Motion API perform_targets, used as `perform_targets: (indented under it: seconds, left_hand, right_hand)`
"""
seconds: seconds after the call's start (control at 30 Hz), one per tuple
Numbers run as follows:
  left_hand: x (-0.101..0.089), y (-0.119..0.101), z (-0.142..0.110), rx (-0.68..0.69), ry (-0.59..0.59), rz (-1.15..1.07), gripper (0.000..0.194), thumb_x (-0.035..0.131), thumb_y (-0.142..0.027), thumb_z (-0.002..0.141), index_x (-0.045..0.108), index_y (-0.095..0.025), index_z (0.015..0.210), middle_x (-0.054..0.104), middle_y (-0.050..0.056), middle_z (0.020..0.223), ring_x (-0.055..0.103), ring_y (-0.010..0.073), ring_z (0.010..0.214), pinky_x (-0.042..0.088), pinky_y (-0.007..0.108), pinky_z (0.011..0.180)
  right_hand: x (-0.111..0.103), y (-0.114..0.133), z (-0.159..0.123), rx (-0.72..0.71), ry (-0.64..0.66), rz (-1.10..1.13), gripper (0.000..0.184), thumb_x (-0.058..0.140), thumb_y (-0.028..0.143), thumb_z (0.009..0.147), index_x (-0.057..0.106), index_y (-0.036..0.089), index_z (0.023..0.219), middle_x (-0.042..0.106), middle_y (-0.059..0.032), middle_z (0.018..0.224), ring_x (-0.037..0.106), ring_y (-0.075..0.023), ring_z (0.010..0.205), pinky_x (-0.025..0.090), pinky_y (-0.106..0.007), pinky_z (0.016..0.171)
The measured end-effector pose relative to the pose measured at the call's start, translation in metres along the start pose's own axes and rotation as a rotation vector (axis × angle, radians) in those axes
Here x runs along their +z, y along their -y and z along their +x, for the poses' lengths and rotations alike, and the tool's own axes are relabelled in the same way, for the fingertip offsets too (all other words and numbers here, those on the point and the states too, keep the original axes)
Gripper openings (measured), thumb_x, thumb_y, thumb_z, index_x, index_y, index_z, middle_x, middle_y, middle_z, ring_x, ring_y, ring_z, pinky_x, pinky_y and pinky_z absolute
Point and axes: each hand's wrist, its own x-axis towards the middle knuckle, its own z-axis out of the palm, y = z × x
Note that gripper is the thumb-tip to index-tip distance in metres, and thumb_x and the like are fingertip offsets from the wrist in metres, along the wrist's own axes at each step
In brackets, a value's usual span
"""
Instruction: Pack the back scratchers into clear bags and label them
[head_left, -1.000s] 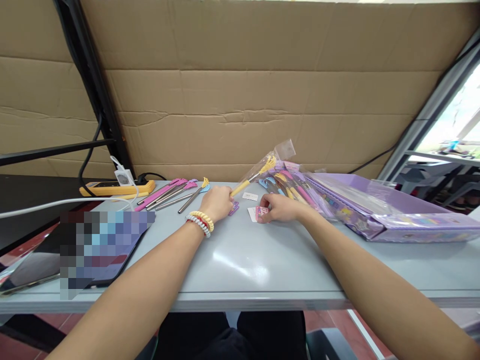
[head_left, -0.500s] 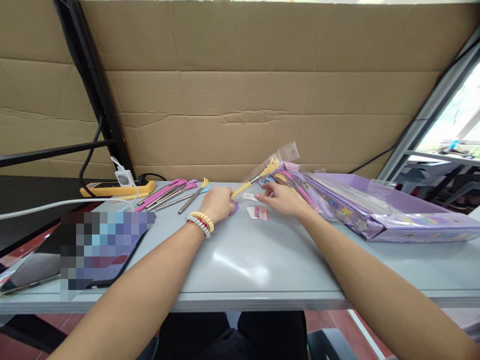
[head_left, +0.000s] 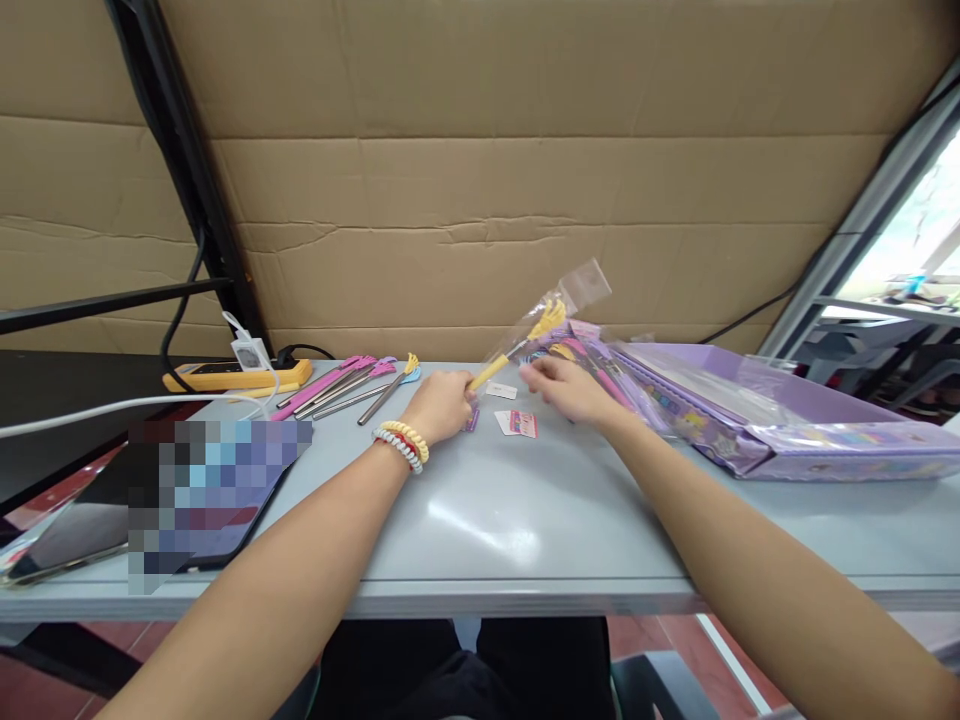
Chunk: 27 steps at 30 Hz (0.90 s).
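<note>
My left hand (head_left: 444, 402) grips the yellow handle of a back scratcher (head_left: 487, 374). Its metal rod and yellow claw head slant up to the right inside a clear plastic bag (head_left: 586, 287). Just right of it, my right hand (head_left: 568, 390) has its fingers curled in; whether something small is between them is hidden. Between the hands lie a small white card (head_left: 501, 390) and pink-and-white cards (head_left: 517, 424). A purple card (head_left: 472, 418) shows beside my left hand. Behind my right hand is a pile of bagged back scratchers (head_left: 611, 375) in pink and purple.
Several loose back scratchers (head_left: 349, 388) lie on the left of the grey table (head_left: 465, 540). A purple box (head_left: 825, 455) stands at the right. Left are a tablet (head_left: 225, 500), a yellow power strip (head_left: 236, 376) and a white charger cable (head_left: 135, 412). Cardboard (head_left: 465, 180) walls the back.
The bagged back scratcher has risen slightly, its bag end moving up and right. My right hand's fingers have curled in and moved a little right, away from the white card.
</note>
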Motion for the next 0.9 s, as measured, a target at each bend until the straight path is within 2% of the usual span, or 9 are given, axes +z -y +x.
perform_targets:
  seconds: [0.1, 0.2, 0.33, 0.5, 0.6, 0.7, 0.8, 0.9]
  left_hand:
    - [0.0000, 0.0008, 0.0014, -0.043, -0.029, 0.020, 0.021, 0.045, -0.019, 0.083, 0.065, -0.017, 0.087, 0.068, 0.007, 0.079, 0.060, 0.0190, 0.073, 0.043, 0.027, 0.065]
    - [0.0003, 0.0004, 0.0014, -0.054, -0.014, 0.019, 0.020, 0.046, -0.019, 0.083, 0.066, -0.018, 0.088, 0.068, 0.007, 0.079, 0.061, 0.0184, 0.074, 0.044, 0.027, 0.067]
    - [0.0010, -0.0009, 0.0006, -0.037, 0.008, 0.014, 0.020, 0.047, -0.019, 0.082, 0.066, -0.018, 0.088, 0.068, 0.006, 0.077, 0.060, 0.0177, 0.072, 0.043, 0.026, 0.065]
    - [0.0001, -0.0010, -0.0002, -0.039, -0.004, 0.025, 0.020, 0.046, -0.019, 0.082, 0.065, -0.018, 0.087, 0.068, 0.006, 0.077, 0.059, 0.0182, 0.070, 0.041, 0.027, 0.062]
    - [-0.0016, -0.0014, -0.0011, -0.014, -0.023, 0.042, 0.019, 0.046, -0.018, 0.082, 0.064, -0.019, 0.084, 0.068, 0.006, 0.076, 0.059, 0.0186, 0.070, 0.040, 0.027, 0.061]
    - [-0.0028, -0.0028, -0.0019, 0.069, -0.063, 0.049, 0.020, 0.045, -0.015, 0.082, 0.064, -0.020, 0.082, 0.068, 0.004, 0.076, 0.059, 0.0181, 0.071, 0.039, 0.027, 0.061]
    - [-0.0028, -0.0042, -0.0022, 0.133, -0.098, 0.023, 0.023, 0.043, -0.012, 0.082, 0.064, -0.021, 0.084, 0.068, 0.003, 0.079, 0.060, 0.0174, 0.074, 0.039, 0.026, 0.062]
    - [-0.0022, -0.0050, -0.0022, 0.128, -0.099, 0.010, 0.023, 0.042, -0.013, 0.083, 0.064, -0.021, 0.085, 0.068, 0.004, 0.080, 0.060, 0.0175, 0.075, 0.040, 0.026, 0.064]
  right_hand:
    - [0.0024, 0.0004, -0.0026, -0.012, 0.307, -0.239, 0.042, 0.060, 0.057, 0.071, 0.062, 0.018, 0.086, 0.067, -0.0063, 0.086, 0.059, -0.0186, 0.076, 0.040, -0.027, 0.064]
    - [0.0030, -0.0018, -0.0019, -0.003, 0.446, -0.313, 0.047, 0.063, 0.059, 0.066, 0.065, 0.019, 0.090, 0.068, -0.0068, 0.091, 0.060, -0.0207, 0.080, 0.041, -0.027, 0.064]
    - [0.0013, -0.0027, -0.0012, 0.030, 0.437, -0.351, 0.050, 0.069, 0.053, 0.061, 0.064, 0.019, 0.097, 0.066, -0.0072, 0.099, 0.060, -0.0219, 0.085, 0.043, -0.028, 0.067]
    - [0.0018, -0.0021, -0.0017, 0.041, 0.436, -0.379, 0.042, 0.068, 0.046, 0.064, 0.063, 0.019, 0.095, 0.066, -0.0074, 0.099, 0.060, -0.0218, 0.087, 0.043, -0.028, 0.069]
    - [0.0025, -0.0040, -0.0011, 0.041, 0.426, -0.366, 0.050, 0.068, 0.048, 0.063, 0.061, 0.018, 0.103, 0.065, -0.0083, 0.104, 0.060, -0.0219, 0.089, 0.044, -0.029, 0.072]
    - [0.0018, -0.0043, -0.0009, 0.043, 0.415, -0.359, 0.059, 0.068, 0.050, 0.063, 0.059, 0.016, 0.111, 0.062, -0.0099, 0.113, 0.059, -0.0233, 0.094, 0.045, -0.029, 0.075]
    - [0.0005, -0.0019, -0.0020, 0.053, 0.414, -0.373, 0.056, 0.068, 0.049, 0.063, 0.062, 0.017, 0.109, 0.062, -0.0100, 0.114, 0.058, -0.0243, 0.096, 0.045, -0.029, 0.075]
    - [0.0000, -0.0011, -0.0027, 0.022, 0.418, -0.373, 0.049, 0.067, 0.048, 0.064, 0.065, 0.018, 0.102, 0.065, -0.0093, 0.106, 0.060, -0.0239, 0.090, 0.044, -0.029, 0.070]
